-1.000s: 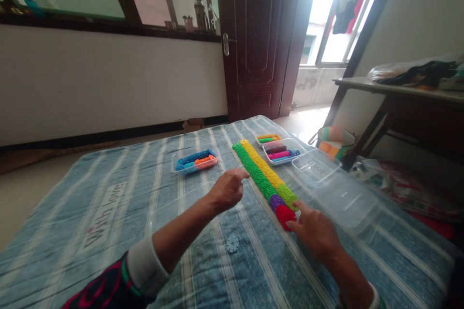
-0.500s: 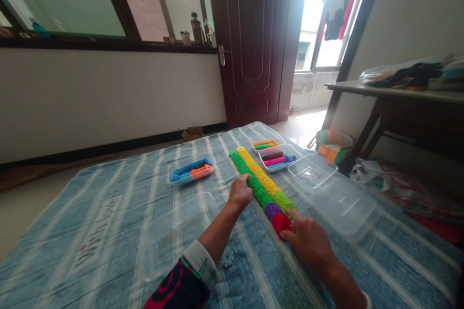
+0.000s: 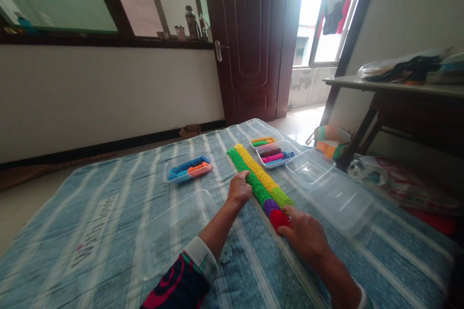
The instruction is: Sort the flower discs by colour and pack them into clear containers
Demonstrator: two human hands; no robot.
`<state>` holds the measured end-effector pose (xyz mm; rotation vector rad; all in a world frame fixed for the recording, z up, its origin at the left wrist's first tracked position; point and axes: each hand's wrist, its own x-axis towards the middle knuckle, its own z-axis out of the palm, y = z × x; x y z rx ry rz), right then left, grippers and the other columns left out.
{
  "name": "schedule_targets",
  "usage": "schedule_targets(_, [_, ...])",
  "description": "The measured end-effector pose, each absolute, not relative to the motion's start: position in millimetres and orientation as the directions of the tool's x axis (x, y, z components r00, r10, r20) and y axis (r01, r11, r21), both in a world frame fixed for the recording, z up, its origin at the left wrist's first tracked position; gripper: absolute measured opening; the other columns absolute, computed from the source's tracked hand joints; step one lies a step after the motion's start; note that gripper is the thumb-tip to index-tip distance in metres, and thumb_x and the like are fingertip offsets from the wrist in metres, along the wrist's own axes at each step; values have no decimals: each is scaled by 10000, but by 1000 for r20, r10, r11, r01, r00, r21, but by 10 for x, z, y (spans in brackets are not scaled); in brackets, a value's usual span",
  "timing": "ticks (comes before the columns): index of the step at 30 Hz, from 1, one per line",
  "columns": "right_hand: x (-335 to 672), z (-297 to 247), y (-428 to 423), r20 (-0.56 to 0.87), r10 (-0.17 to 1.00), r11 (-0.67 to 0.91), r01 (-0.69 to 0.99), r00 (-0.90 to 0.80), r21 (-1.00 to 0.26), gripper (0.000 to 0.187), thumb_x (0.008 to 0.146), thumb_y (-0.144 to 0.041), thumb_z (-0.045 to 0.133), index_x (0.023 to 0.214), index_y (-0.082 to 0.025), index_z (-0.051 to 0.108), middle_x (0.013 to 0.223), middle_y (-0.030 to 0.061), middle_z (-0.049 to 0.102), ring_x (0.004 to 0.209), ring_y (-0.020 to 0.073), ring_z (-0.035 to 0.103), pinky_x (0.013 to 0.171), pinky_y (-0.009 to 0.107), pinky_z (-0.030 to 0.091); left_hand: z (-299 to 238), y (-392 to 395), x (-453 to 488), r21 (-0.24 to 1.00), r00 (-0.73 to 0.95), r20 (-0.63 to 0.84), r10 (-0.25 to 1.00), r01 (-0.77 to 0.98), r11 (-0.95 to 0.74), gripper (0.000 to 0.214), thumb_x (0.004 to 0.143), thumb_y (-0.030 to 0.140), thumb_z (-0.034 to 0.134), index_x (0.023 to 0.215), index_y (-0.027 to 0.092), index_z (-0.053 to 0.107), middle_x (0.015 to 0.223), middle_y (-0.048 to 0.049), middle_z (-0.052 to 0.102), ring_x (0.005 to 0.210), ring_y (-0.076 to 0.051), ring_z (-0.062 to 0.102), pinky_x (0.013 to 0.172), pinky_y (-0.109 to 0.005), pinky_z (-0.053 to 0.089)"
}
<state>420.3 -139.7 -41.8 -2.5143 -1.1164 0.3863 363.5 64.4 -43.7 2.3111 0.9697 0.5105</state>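
Two long rows of stacked snowflake discs lie side by side on the bed: a green row (image 3: 247, 174) with purple and red discs at its near end, and a yellow row (image 3: 259, 171) ending in lime green. My left hand (image 3: 239, 189) is closed against the left side of the green row, its thumb on top; the lower fingers are hidden. My right hand (image 3: 308, 229) grips the near end at the red discs (image 3: 279, 220), thumb on the near side and forefinger by the lime end. A loose pale disc (image 3: 226, 254) lies beside my left sleeve.
A clear tub (image 3: 187, 177) holds blue and orange disc stacks. Two more tubs, one with pink, brown and blue stacks (image 3: 279, 163), stand beyond the rows. Clear lids (image 3: 342, 203) lie on the right; a large transparent lid (image 3: 163, 236) lies left. A table (image 3: 398, 88) stands at right.
The view has shifted slightly. Both hands stay at the same places on the rows, and the discs look unchanged.
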Motion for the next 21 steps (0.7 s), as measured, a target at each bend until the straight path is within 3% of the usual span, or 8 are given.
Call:
schedule_targets(6, [4211,-397,-1396,-110,754,-621,650,647,-437,355,792,-292,602,1136,-219,644,1045,73,718,968,236,663,768,298,447,-431,681,3673,606,657,127,743,541,-583,383,609,-44,465,891,124,663,920,-78,694,926,-198,641,832,-262,466])
schedule_targets(21, [4225,-426,-1393,-99,752,-613,636,652,-470,311,785,-292,630,1084,-210,664,1023,74,719,976,237,661,790,303,451,-466,710,3726,556,628,127,768,596,-579,320,630,1,481,833,127,694,817,-56,677,800,-170,617,727,-233,440])
